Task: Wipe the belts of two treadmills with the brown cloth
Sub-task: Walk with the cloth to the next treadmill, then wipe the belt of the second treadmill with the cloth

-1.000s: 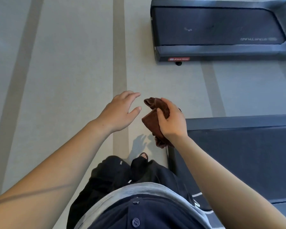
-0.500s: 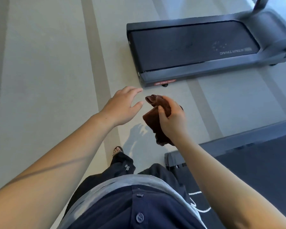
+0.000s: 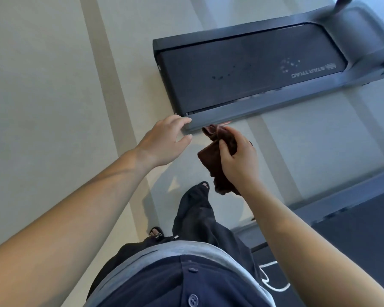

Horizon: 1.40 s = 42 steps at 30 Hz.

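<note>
My right hand point(image 3: 237, 160) grips the bunched brown cloth point(image 3: 211, 157), which hangs down below my palm in mid air. My left hand point(image 3: 164, 140) hovers beside it with fingers spread and holds nothing. Ahead lies the far treadmill with its dark belt point(image 3: 242, 69), lettered STAR TRAC, its near side rail just beyond my fingertips. The near treadmill's belt point(image 3: 353, 240) fills the lower right corner, partly hidden by my right forearm.
Pale carpet with lighter stripes point(image 3: 53, 107) covers the floor to the left and between the machines. My legs in dark trousers and sandalled feet point(image 3: 200, 196) stand in the gap. The far treadmill's motor hood and an upright post point(image 3: 364, 29) rise at top right.
I have stepped toward the far treadmill, which now looms larger and closer. Both hands keep their pose, the right still gripping the cloth; the near treadmill has slid to the lower right.
</note>
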Motion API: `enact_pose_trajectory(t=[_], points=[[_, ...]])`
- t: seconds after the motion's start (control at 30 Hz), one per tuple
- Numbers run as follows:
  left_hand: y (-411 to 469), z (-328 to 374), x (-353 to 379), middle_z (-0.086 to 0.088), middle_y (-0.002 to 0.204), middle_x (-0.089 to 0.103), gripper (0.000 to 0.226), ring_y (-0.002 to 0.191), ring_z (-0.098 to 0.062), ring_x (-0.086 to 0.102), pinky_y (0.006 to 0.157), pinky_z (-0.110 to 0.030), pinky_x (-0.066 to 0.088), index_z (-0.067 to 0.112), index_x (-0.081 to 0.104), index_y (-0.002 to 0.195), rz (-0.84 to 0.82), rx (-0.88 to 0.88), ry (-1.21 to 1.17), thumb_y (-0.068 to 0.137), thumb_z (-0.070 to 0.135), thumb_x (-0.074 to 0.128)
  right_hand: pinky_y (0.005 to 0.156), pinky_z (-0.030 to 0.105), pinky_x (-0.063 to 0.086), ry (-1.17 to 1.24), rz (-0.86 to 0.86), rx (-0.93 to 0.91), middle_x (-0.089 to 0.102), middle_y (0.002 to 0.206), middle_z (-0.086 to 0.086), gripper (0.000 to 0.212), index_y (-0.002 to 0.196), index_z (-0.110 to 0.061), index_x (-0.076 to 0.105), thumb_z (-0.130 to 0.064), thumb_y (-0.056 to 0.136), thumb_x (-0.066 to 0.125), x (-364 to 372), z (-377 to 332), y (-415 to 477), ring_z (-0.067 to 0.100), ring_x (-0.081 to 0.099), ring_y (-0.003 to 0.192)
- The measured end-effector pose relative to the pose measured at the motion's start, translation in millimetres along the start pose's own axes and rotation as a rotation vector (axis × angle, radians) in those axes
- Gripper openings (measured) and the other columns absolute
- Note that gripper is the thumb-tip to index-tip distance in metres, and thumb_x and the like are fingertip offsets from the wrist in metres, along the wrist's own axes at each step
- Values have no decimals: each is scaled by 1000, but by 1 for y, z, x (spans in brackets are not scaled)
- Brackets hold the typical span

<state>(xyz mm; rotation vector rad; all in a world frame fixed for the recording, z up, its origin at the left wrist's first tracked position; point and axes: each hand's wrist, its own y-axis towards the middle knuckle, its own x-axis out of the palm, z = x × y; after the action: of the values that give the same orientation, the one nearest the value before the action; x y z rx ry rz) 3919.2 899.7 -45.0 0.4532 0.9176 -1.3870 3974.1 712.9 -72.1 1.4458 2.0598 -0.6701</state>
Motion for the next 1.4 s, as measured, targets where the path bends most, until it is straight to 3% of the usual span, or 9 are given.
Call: enact_pose_trajectory(t=[0.57, 0.8, 1.0, 1.23, 1.4], points=[[247, -13, -33, 2, 146, 37, 47, 133, -20, 33, 107, -42, 33, 20, 37, 142, -7, -196, -67, 96, 33, 43, 92, 46, 47, -23, -168, -66, 58, 117, -19, 35, 122, -39, 49, -30, 89, 47, -3, 8, 287, 11, 53, 111], [369, -50, -47, 2, 148, 35, 47, 136, -20, 31, 109, -44, 31, 23, 35, 142, -58, -162, -61, 97, 34, 41, 96, 51, 44, -66, -169, -42, 59, 122, -13, 36, 125, -36, 49, -30, 90, 49, 27, 13, 400, 15, 52, 116], [486, -113, -54, 2, 147, 35, 47, 135, -22, 32, 107, -46, 33, 23, 36, 141, -162, -163, 30, 96, 34, 42, 94, 47, 46, -41, -182, 30, 56, 114, -23, 34, 122, -40, 50, -30, 90, 49, 84, 31, 509, 12, 52, 114], [579, -193, 11, 0, 145, 38, 48, 134, -23, 33, 105, -47, 34, 21, 37, 141, -224, -286, 44, 96, 34, 43, 98, 51, 42, -72, -295, 12, 58, 123, -13, 35, 127, -34, 51, -31, 92, 49, 173, 95, 612, 15, 50, 118], [638, -257, 95, -2, 146, 37, 47, 134, -23, 34, 106, -48, 34, 20, 36, 142, -140, -371, -35, 96, 33, 43, 98, 51, 41, -103, -389, -30, 57, 125, -13, 34, 127, -32, 51, -29, 93, 48, 251, 171, 675, 15, 50, 118]])
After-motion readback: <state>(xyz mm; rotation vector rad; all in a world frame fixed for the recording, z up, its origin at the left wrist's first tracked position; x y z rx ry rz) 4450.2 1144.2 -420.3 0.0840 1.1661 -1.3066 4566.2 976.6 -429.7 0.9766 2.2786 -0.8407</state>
